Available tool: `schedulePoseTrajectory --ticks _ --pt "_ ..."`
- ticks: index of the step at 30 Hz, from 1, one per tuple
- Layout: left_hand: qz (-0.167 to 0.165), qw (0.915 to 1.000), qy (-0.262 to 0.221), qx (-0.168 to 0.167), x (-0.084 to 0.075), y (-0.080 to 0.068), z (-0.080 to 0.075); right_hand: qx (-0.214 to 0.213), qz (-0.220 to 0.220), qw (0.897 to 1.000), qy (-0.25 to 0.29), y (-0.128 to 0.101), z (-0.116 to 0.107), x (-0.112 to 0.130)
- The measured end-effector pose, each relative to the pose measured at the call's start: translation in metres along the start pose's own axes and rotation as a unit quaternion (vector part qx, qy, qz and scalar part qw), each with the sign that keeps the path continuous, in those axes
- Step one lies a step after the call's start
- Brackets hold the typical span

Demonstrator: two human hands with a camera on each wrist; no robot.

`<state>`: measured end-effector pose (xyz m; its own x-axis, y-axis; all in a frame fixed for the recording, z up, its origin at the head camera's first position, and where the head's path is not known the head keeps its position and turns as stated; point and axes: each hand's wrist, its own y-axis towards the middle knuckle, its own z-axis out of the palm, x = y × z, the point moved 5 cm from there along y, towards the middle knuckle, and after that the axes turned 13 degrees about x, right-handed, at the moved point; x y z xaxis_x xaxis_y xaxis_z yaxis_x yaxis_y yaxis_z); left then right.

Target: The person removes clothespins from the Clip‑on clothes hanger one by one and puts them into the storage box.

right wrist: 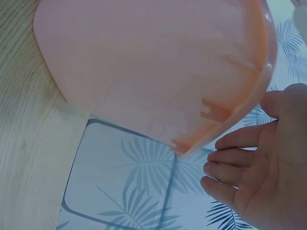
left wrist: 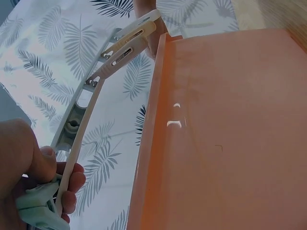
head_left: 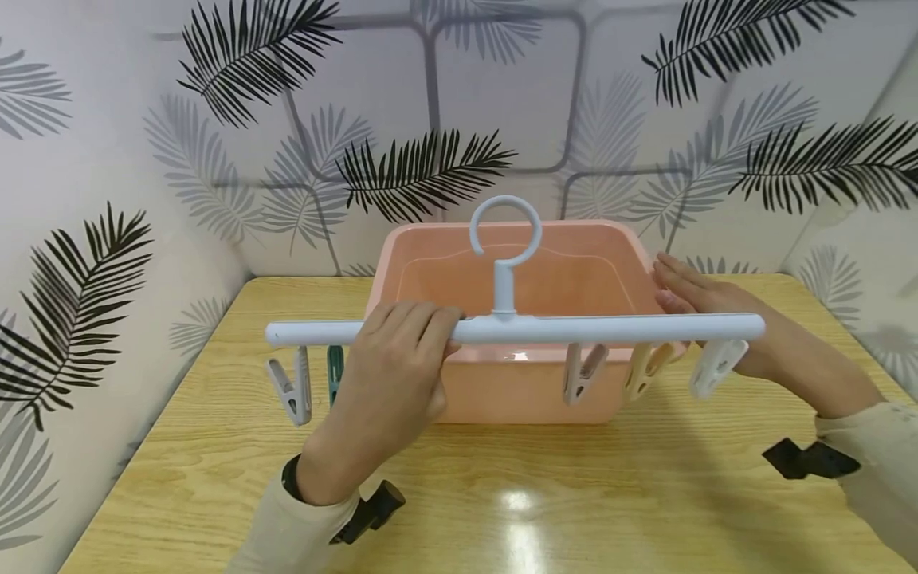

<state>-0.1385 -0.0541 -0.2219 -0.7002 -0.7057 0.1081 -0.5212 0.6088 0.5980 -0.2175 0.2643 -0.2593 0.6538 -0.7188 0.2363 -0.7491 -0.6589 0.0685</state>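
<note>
At frame centre, a hanger [head_left: 516, 328] is being gripped by the left hand [head_left: 390, 375] above the basin [head_left: 523, 391]; the basin's right rim is being touched by the flat-fingered right hand [head_left: 706, 307]. Hanger not yet set down.

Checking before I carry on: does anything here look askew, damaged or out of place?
Nothing stands out. The left hand grips the white plastic clip hanger bar, which sits level across the pink plastic tub. The pegs hang down, and the right hand rests open at the tub's rim. No cracks or spills are visible on the wooden table.
</note>
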Motion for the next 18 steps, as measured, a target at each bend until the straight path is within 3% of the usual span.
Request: schedulePoseTrajectory --ticks 2,4,7,10,15,18 --pt "0.001 1.0000 -0.001 -0.002 0.001 0.000 0.000 -0.049 -0.048 0.997 -0.043 -0.007 -0.001 0.000" --pt "0.001 1.0000 -0.001 -0.003 0.002 0.001 0.000 -0.080 -0.066 0.992 -0.068 -0.014 -0.001 -0.002" --pt "0.000 1.0000 0.000 -0.003 0.004 0.001 0.000 -0.081 -0.014 0.996 -0.018 -0.022 -0.003 -0.005" --pt "-0.004 1.0000 0.004 -0.004 0.005 0.001 0.001 -0.106 0.014 0.994 0.009 -0.031 -0.005 -0.001" --pt "-0.008 0.9998 0.018 -0.009 0.005 0.003 0.001 -0.175 0.017 0.977 0.121 -0.052 -0.001 0.004" --pt "-0.008 0.9995 0.027 -0.012 0.005 0.005 0.000 -0.178 0.000 0.948 0.264 -0.063 0.005 0.002"
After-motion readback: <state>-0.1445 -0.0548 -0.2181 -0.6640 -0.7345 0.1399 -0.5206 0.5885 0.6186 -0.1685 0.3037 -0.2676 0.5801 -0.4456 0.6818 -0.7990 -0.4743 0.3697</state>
